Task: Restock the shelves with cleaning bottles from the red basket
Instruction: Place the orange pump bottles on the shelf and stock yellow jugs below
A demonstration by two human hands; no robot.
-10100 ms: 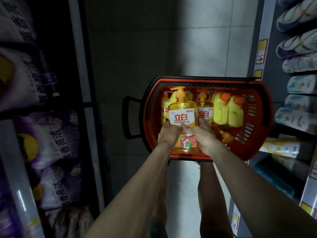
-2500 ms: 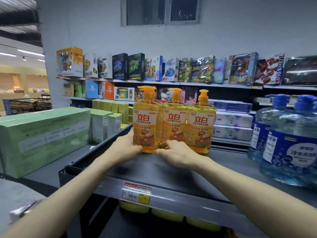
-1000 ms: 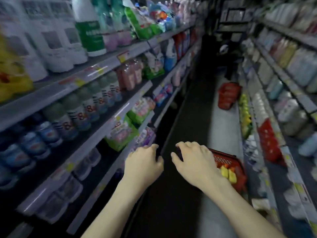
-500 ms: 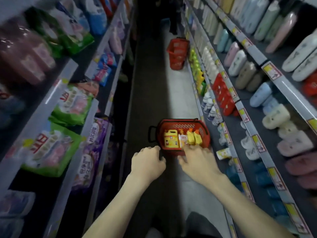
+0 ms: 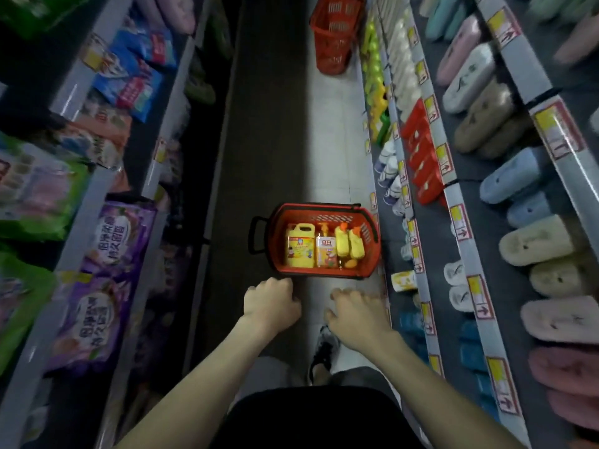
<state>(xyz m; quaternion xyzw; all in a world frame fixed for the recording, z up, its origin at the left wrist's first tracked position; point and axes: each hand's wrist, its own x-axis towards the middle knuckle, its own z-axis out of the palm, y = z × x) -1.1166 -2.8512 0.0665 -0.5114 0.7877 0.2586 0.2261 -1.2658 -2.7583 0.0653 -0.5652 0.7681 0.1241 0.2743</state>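
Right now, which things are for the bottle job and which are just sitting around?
For the job: red basket, yellow jug, pump bottle, orange-capped bottles.
Just there: far basket, slippers, purple bags.

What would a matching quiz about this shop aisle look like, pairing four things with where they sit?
Things:
1. yellow jug
2. far red basket
3. purple bags
4. slippers

Places:
A. on the right-hand shelves
B. inside the near red basket
C. on the floor, farther down the aisle
D. on the left-hand shelves

Pairs: 1-B, 2-C, 3-D, 4-A.
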